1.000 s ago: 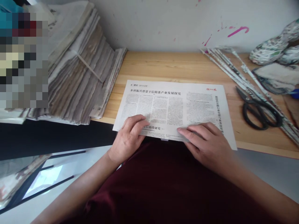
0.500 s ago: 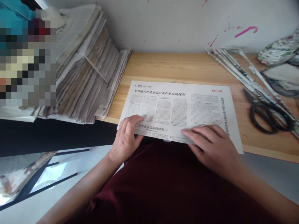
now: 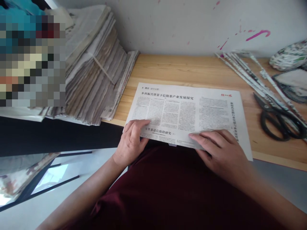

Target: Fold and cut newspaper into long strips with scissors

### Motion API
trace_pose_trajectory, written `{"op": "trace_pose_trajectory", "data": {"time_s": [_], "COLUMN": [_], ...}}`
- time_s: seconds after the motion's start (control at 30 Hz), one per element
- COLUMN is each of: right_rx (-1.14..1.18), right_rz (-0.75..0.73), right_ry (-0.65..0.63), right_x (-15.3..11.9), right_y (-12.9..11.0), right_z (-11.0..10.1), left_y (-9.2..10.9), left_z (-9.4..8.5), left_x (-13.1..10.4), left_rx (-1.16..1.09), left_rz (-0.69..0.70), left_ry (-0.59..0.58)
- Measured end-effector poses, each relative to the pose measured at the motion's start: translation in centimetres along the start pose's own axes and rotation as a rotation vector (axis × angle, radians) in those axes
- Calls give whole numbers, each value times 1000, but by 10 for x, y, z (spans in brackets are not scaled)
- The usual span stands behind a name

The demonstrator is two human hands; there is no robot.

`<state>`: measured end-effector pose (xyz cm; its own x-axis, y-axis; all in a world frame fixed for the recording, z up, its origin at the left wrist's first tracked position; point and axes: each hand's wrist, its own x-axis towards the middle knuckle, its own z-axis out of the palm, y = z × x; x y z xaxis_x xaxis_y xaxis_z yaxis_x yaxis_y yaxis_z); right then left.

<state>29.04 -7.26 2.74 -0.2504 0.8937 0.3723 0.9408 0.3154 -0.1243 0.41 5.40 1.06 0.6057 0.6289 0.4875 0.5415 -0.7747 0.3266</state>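
A printed newspaper sheet (image 3: 187,111) lies on the wooden table (image 3: 175,67), its near edge reaching over the table's front edge. My left hand (image 3: 131,139) grips the sheet's near left edge, fingers on top and thumb underneath. At the near right part, my right hand (image 3: 220,151) has its fingers on top of the paper and its thumb below, closed on the edge. Black scissors (image 3: 275,118) rest on the table to the right of the sheet.
A tall bound stack of newspapers (image 3: 96,73) stands at the left. Thin rolled paper sticks (image 3: 249,73) lie behind and beside the scissors. A woven paper piece (image 3: 289,56) is at the back right, near the paint-stained wall (image 3: 182,25).
The whole view has shifted slightly, so table items appear a little farther right. Both hands keep their hold on the sheet with hardly any movement.
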Motion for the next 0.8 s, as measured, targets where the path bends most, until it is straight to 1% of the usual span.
{"op": "trace_pose_trajectory", "data": {"time_s": [0.33, 0.8], "right_rx": [-1, -6], "right_rz": [15, 13], "right_ry": [3, 6], "right_x": [-1, 0], "right_y": [0, 0], "right_z": [1, -1], "left_y": [1, 0], "left_z": [0, -1], "left_x": [2, 2], "left_rx": [18, 27], "left_rz": [-6, 20], "left_ry": [-15, -18]}}
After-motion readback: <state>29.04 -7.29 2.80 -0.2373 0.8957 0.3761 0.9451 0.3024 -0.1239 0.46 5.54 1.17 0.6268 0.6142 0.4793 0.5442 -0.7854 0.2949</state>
